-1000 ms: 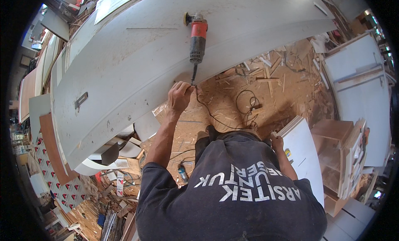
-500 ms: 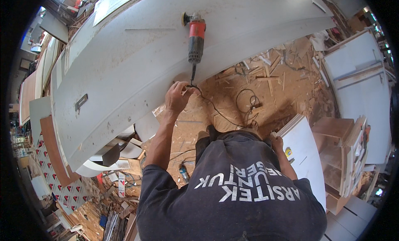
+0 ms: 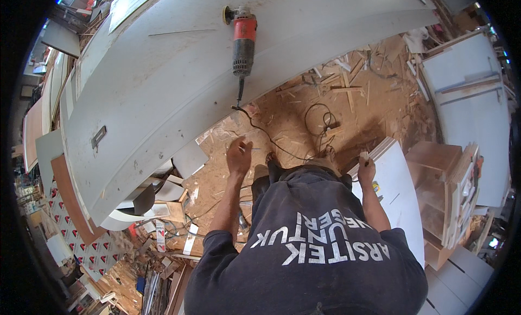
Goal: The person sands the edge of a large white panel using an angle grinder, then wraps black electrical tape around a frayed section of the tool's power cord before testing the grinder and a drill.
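Observation:
An angle grinder (image 3: 243,43) with a red and black body and a yellowish disc lies on the pale worktop. Its black cord (image 3: 255,125) drops over the worktop's edge and trails down towards my feet. My left hand (image 3: 239,156) hangs short of the worktop edge, to the left of the cord and apart from it. Its fingers are loosely bent and a little apart, with nothing seen in them. My right hand (image 3: 367,171) is closed beside a stack of white boards (image 3: 392,198). Something small and dark shows at its fingers, too small to name.
The large pale worktop (image 3: 146,114) curves across the far side; a thin strip (image 3: 182,32) lies on it. Wood offcuts (image 3: 350,92) litter the floor, with a looped cable (image 3: 321,119) among them. At the right stands an open wooden cabinet (image 3: 431,163).
My left hand has let go of the grinder's cord and drawn back towards me. My right hand has moved slightly up and forward. The grinder stays on the worktop while the view shifts.

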`<action>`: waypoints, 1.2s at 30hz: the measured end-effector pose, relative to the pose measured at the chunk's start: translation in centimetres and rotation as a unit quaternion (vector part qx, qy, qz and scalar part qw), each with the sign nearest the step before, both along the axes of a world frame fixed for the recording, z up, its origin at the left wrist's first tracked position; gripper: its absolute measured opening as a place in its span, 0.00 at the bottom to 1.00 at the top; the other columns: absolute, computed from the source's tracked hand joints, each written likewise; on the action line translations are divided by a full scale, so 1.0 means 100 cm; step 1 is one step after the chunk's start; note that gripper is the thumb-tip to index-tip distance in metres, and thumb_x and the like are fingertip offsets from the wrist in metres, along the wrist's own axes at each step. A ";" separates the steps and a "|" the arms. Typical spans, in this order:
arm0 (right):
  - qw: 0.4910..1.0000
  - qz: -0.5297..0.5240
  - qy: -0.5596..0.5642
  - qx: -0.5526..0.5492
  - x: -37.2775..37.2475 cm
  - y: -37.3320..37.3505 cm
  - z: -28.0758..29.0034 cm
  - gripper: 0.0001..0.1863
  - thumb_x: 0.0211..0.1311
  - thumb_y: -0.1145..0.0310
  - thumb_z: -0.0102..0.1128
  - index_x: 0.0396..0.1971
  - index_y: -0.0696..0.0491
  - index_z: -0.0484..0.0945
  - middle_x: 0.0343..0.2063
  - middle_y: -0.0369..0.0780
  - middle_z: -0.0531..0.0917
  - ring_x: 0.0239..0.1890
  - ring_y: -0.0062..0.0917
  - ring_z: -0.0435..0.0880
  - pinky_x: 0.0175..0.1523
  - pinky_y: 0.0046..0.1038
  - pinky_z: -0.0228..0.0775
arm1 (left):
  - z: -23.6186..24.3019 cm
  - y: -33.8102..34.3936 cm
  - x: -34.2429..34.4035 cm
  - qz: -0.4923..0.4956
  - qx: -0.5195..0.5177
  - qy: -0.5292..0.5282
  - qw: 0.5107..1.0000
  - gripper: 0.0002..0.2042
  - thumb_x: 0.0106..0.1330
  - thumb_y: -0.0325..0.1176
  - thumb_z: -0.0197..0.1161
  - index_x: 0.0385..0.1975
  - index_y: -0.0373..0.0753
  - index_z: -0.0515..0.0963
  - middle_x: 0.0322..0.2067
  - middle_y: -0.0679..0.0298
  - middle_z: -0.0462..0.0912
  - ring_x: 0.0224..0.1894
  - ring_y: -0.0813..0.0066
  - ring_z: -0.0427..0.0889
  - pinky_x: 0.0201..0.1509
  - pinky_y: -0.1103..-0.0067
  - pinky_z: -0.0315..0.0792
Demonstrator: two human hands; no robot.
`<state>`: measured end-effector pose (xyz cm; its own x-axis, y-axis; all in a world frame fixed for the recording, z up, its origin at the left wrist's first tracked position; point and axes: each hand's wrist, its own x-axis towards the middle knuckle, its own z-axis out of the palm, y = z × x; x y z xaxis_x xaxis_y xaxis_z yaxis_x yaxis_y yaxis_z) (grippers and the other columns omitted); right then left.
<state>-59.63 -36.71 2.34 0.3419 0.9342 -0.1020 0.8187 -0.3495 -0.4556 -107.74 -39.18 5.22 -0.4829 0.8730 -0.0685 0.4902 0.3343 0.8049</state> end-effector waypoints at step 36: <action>0.978 0.004 0.202 -0.050 0.116 0.128 -0.083 0.24 0.63 0.55 0.62 0.42 0.65 0.76 0.36 0.49 0.81 0.38 0.37 0.80 0.44 0.37 0.71 | 0.114 0.081 0.146 -0.056 -0.043 -0.009 0.997 0.08 0.64 0.31 0.66 0.37 0.34 0.82 0.28 0.60 0.85 0.29 0.76 0.80 0.35 0.79 0.74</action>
<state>-48.03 -23.91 -5.97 0.2471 0.9154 -0.3177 0.5815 -0.4023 -0.7071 -93.16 -31.12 16.67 -0.3802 0.9120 -0.1541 0.5141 0.3469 0.7845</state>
